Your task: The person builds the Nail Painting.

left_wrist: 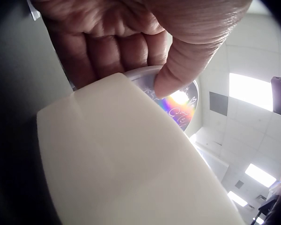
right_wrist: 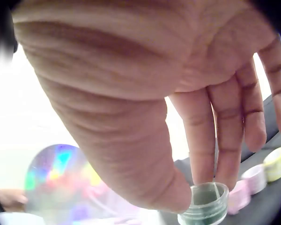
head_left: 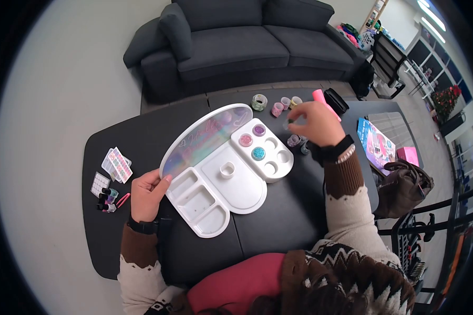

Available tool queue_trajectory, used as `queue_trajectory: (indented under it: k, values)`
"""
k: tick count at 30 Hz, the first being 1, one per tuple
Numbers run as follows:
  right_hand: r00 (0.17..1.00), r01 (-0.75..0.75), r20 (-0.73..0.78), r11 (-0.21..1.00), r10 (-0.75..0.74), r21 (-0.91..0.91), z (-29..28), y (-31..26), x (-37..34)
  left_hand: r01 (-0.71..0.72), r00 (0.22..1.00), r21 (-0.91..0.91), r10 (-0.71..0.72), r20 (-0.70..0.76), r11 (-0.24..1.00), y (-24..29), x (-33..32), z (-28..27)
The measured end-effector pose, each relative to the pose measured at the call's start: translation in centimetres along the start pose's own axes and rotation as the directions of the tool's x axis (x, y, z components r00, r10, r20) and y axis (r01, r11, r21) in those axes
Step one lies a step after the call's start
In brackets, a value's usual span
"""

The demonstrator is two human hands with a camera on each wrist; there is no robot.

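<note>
Being pinched by the right hand (head_left: 316, 123), upper right, the jar (right_wrist: 205, 213) seemingly wants steadying; the shiny panel (head_left: 207, 135) is gripped by the left hand (head_left: 148, 197).

Black tabletop (head_left: 278, 220), before a dark grey sofa (head_left: 236, 47) with loose cushions. Left: plain pale wall (head_left: 52, 105). Right: black mesh-backed chair (head_left: 388, 56) on light flooring (head_left: 431, 152); decorated tree (head_left: 447, 100) near dark window panes (head_left: 440, 58). Above: ceiling (left_wrist: 239, 136) with lit rectangular panels (left_wrist: 251, 91).
</note>
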State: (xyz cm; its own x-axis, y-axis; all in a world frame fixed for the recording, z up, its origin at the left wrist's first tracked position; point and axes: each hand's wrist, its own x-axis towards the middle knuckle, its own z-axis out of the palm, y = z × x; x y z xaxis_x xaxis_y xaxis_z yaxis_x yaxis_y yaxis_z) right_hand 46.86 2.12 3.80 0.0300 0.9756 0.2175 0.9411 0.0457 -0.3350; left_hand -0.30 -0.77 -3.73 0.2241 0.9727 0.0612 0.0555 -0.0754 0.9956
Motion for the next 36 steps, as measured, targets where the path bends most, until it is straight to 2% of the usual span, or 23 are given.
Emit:
queue_trajectory:
  k: [2,3,5,9,14,15,17,20,21,23,30,32,33,35,36]
  values:
    - [0.968,0.220,0.090,0.965,-0.234,0.140,-0.9,-4.0,-1.3,0.009,1.000,0.031,-0.009,0.000,0.999,0.0,0.0,-0.1]
    - [0.968,0.220,0.091,0.965,-0.234,0.142,-0.9,-5.2,-2.0,0.011,1.000,0.031,-0.011,-0.001,0.999,0.0,0.0,0.0]
    - [0.955,0.283,0.077,0.959,-0.285,0.030,-0.7,-6.8,-3.0,0.006,1.000,0.016,-0.006,0.002,1.000,0.1,0.0,0.0]
    - [0.959,0.277,0.063,0.961,-0.277,0.006,0.4,-7.0,-3.1,0.010,1.000,0.015,-0.011,0.011,1.000,0.3,0.0,0.0]
    - [0.946,0.324,0.069,0.940,-0.318,-0.111,1.4,-6.8,-3.0,0.016,1.000,0.013,-0.016,0.001,1.000,0.3,-0.1,0.2]
    - [0.946,0.321,0.069,0.940,-0.315,-0.111,1.4,-6.3,-3.0,0.017,1.000,0.013,-0.017,0.004,1.000,0.2,-0.1,0.2]
    - [0.948,0.316,0.040,0.949,-0.316,0.021,0.9,-4.5,-2.5,0.004,1.000,0.010,-0.004,-0.002,1.000,0.0,0.0,0.1]
    - [0.991,0.117,0.078,0.977,-0.105,-0.176,-1.1,-1.8,-1.8,0.002,1.000,0.022,-0.002,0.007,1.000,0.1,-0.1,0.0]
    - [0.991,0.118,0.077,0.977,-0.105,-0.177,-1.2,-0.9,-1.6,0.001,1.000,0.022,-0.002,0.007,1.000,0.0,-0.1,-0.1]
    - [0.984,-0.037,0.161,0.968,0.079,-0.247,-0.6,0.9,-1.3,0.012,1.000,0.022,-0.012,0.008,1.000,0.0,0.0,-0.1]
    - [0.966,-0.148,0.160,0.941,0.203,-0.304,1.1,2.3,-0.3,0.006,1.000,0.003,-0.006,0.002,1.000,-0.1,0.0,-0.1]
    - [0.991,-0.086,0.070,0.945,0.113,-0.314,0.6,1.7,-0.4,0.006,1.000,0.013,-0.006,0.001,1.000,0.0,-0.1,0.0]
    - [0.991,-0.086,0.069,0.945,0.113,-0.315,-0.1,0.8,-0.8,0.005,1.000,0.013,-0.005,0.001,1.000,0.1,0.0,0.0]
    - [0.998,0.052,0.031,0.993,-0.049,-0.101,-2.1,-1.7,-2.2,-0.005,1.000,0.025,0.005,-0.012,1.000,0.0,-0.1,0.1]
    - [0.989,0.124,0.084,0.992,-0.124,0.002,-2.6,-2.7,-2.6,-0.003,1.000,0.023,0.003,-0.016,1.000,0.1,-0.1,0.2]
